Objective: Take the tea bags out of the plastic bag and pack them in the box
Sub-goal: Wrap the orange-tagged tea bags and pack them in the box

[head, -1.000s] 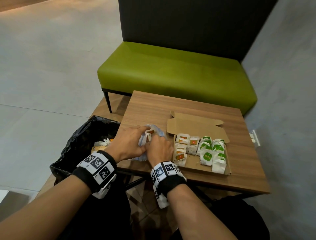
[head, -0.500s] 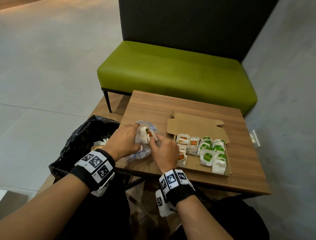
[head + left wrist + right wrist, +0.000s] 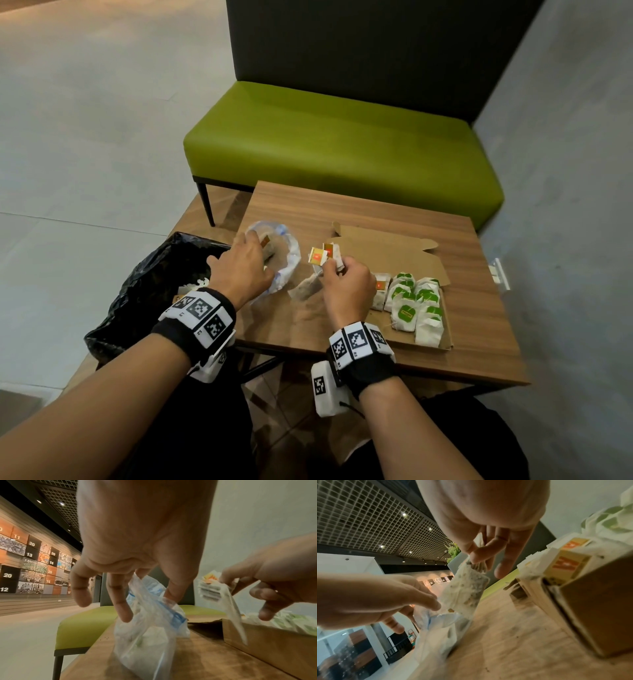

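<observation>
Right now two hands are over the wooden worktop. The left hand grips one clear plastic bag, pinching its rim with curled fingers; at least one orange-tagged tea bag shows inside it, and the bag's lower part rests on the wood. The right hand pinches a small cluster of orange-tagged tea bags, raised between the plastic bag and the box; two tags are plain, and another sachet hangs below the fingers. How many it holds in all I cannot tell.

One shallow cardboard box lies open just right of the right hand, its lid flap folded back flat. Inside stand roughly eight green-tagged tea bags in two rows, and beside them orange-tagged ones, partly hidden by the hand.

One black-lined bin stands left of the worktop. Beyond it is a green upholstered bench with a dark back, on a pale floor, with a grey wall to the right. The left wrist view shows a wall of numbered photo panels.
</observation>
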Available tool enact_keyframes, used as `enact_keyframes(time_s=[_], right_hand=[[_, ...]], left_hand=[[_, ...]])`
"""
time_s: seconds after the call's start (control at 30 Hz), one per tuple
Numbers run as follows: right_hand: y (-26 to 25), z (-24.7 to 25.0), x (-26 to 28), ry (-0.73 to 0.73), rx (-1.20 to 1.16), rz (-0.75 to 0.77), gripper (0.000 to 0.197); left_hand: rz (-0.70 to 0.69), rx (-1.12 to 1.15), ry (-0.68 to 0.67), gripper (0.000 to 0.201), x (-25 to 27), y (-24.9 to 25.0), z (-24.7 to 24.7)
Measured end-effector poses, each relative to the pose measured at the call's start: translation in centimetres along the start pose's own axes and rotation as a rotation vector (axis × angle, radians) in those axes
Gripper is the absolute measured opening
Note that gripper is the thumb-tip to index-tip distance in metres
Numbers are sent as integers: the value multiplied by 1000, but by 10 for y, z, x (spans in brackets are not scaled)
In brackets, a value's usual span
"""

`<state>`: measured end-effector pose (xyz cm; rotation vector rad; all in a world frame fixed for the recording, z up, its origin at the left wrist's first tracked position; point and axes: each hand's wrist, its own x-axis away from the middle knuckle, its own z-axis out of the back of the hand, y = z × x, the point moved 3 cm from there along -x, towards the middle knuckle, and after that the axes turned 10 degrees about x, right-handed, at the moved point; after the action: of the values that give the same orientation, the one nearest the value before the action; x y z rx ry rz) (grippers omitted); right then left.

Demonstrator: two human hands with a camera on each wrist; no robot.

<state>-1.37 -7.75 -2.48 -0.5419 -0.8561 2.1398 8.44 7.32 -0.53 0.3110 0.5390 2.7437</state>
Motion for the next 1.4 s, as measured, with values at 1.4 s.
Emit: enact_keyframes(time_s=[1.4], right_hand=[[17, 19, -12, -322, -339, -148, 11]], left_hand=[[-86, 854, -35, 10, 12, 16, -36]])
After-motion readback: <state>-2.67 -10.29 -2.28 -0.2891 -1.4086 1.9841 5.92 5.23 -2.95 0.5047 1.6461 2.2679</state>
